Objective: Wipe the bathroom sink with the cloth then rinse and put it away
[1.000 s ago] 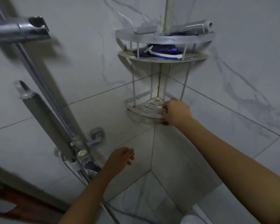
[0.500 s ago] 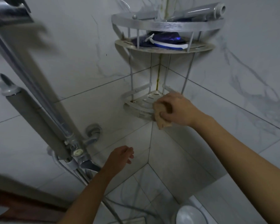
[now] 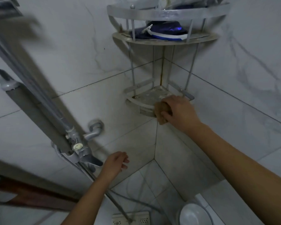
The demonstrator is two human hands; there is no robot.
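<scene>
My right hand (image 3: 179,112) grips a small tan cloth (image 3: 160,111) at the front edge of the lower shelf (image 3: 146,99) of a metal corner rack. The cloth bulges out to the left of my fingers and hangs a little below the shelf rim. My left hand (image 3: 115,163) hovers lower down near the wall, fingers loosely curled and holding nothing, just right of the shower mixer tap (image 3: 88,158). No sink is in view.
The rack's upper shelf (image 3: 165,39) holds a dark blue and white item (image 3: 162,30). A shower rail and grey bar (image 3: 32,108) slant down the left wall. A floor drain (image 3: 131,219) and a white round object (image 3: 195,215) lie below.
My right hand has drawn the tan cloth out from the lower shelf to its front edge. The view has tilted slightly downward; the left hand has barely moved.
</scene>
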